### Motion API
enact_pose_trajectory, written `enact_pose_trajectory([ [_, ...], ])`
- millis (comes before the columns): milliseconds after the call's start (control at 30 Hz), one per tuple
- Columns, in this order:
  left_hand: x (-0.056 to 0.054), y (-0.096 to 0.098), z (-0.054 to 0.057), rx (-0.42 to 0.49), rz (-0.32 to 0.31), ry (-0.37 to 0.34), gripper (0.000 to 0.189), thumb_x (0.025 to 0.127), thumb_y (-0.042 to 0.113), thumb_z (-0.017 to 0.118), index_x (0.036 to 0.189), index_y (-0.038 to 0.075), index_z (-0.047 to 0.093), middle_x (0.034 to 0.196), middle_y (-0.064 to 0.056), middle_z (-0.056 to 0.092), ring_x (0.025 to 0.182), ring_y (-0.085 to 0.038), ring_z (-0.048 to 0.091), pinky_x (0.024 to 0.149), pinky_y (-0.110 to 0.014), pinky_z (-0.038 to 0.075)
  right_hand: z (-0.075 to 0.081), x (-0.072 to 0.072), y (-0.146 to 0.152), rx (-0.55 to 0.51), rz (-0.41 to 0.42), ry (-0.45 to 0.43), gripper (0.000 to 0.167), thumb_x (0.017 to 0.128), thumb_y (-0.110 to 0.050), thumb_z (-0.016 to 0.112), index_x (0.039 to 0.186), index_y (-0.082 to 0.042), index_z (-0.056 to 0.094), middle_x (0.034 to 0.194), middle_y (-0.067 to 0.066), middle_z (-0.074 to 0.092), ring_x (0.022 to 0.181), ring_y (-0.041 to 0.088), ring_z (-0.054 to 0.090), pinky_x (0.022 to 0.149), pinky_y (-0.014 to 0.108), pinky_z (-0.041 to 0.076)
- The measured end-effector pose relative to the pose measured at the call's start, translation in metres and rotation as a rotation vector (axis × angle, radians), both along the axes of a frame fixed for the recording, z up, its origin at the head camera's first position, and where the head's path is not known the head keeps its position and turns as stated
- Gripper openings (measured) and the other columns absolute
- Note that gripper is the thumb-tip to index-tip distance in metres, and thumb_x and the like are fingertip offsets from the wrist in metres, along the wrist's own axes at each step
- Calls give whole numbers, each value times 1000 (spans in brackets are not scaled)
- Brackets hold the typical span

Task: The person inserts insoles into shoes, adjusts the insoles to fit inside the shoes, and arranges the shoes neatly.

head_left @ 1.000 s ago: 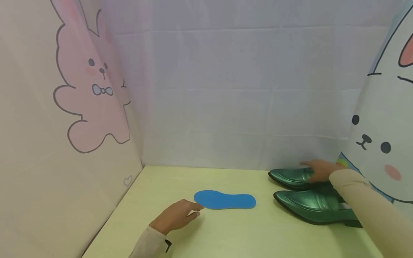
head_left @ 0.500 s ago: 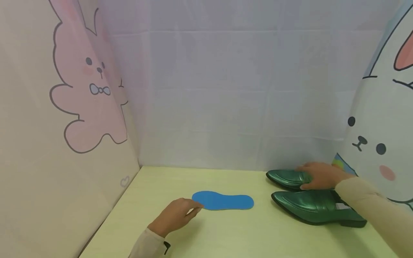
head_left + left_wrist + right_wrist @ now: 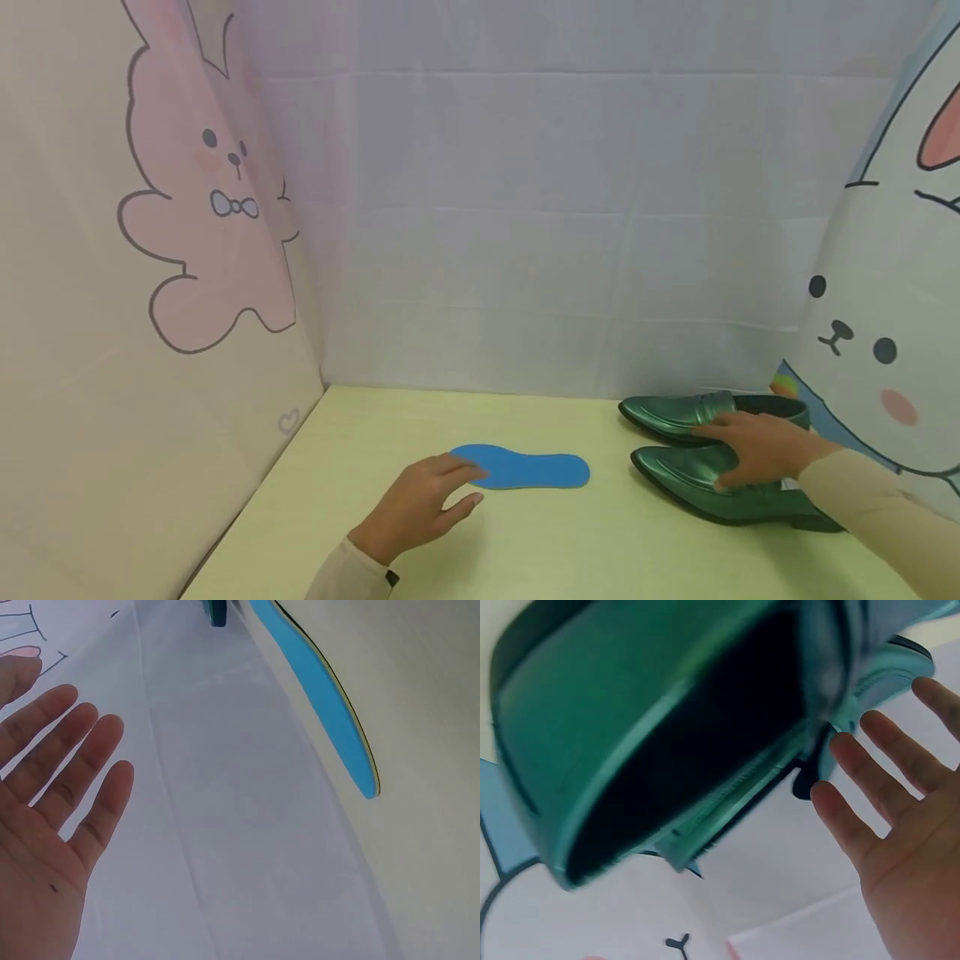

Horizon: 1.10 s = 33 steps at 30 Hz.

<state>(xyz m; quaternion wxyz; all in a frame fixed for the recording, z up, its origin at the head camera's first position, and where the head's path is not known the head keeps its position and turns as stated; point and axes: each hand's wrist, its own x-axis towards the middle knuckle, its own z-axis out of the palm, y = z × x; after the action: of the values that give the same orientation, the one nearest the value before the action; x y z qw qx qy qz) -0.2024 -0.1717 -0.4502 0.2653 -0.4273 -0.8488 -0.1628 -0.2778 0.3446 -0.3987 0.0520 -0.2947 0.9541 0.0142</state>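
A blue insole (image 3: 532,471) lies flat on the table. My left hand (image 3: 423,508) hovers by its wide end, thumb and fingers parted, holding nothing. In the left wrist view those fingers are extended, away from the thin-edged insole (image 3: 322,690). Two metallic green loafers sit side by side at the right, toes pointing left. Over them my right hand (image 3: 776,450) is spread, covering parts of the far loafer (image 3: 656,412) and the near loafer (image 3: 738,507). The right wrist view shows its fingers straight beside the dark opening of a green loafer (image 3: 600,712).
The pale yellow table (image 3: 540,550) meets a white cloth backdrop (image 3: 480,250) behind. A cloth with a pink rabbit (image 3: 202,250) hangs on the left side, and one with a white rabbit (image 3: 862,400) rises close behind the loafers on the right.
My right hand has come off the far loafer toward the near one, its fingers spreading. My left hand has shifted slightly right, thumb and fingers now wider apart. The insole stays put.
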Motion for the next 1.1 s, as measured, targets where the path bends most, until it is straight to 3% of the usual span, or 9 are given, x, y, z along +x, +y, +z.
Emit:
enact_pose_trajectory([
  [133,2,4,4,-20,-12,8,27,99,33,67,121,18,73,121,6,68,113,-12,64,93,-32,56,-6,4,6,-15,-7,-21,91,69,-70,81,133,-9,65,126,22,60,110,49,59,81,65,53],
  [333,2,9,5,-11,-44,14,30,99,34,67,123,18,72,122,8,67,114,-11,63,94,-33,55,-17,3,14,-10,-16,-14,93,66,-68,83,136,-10,63,128,19,59,114,50,56,85,68,51],
  [633,0,10,-3,16,-75,7,26,99,30,65,121,19,73,112,9,71,101,-6,67,82,-25,58,-30,-2,22,-31,8,-33,104,61,-71,84,142,-11,57,126,16,57,110,45,59,85,71,47],
  [867,-4,6,-9,-40,-22,-17,27,100,33,64,122,21,73,115,10,70,106,-7,66,88,-28,57,-36,0,29,-29,-3,-125,115,59,-70,85,151,-14,45,137,24,51,121,57,48,89,79,38],
  [967,-5,4,-10,-50,15,-38,28,95,32,70,121,21,73,117,11,69,108,-8,65,90,-32,56,-38,-1,30,-21,7,-105,113,61,-69,86,151,-14,45,133,21,53,117,53,52,87,76,42],
  [1100,-5,1,-10,-47,75,-37,30,91,32,74,119,21,74,116,12,69,102,-9,65,84,-34,57,-38,0,28,-3,17,-57,110,61,-67,88,148,-11,49,124,15,55,107,45,57,83,69,48],
])
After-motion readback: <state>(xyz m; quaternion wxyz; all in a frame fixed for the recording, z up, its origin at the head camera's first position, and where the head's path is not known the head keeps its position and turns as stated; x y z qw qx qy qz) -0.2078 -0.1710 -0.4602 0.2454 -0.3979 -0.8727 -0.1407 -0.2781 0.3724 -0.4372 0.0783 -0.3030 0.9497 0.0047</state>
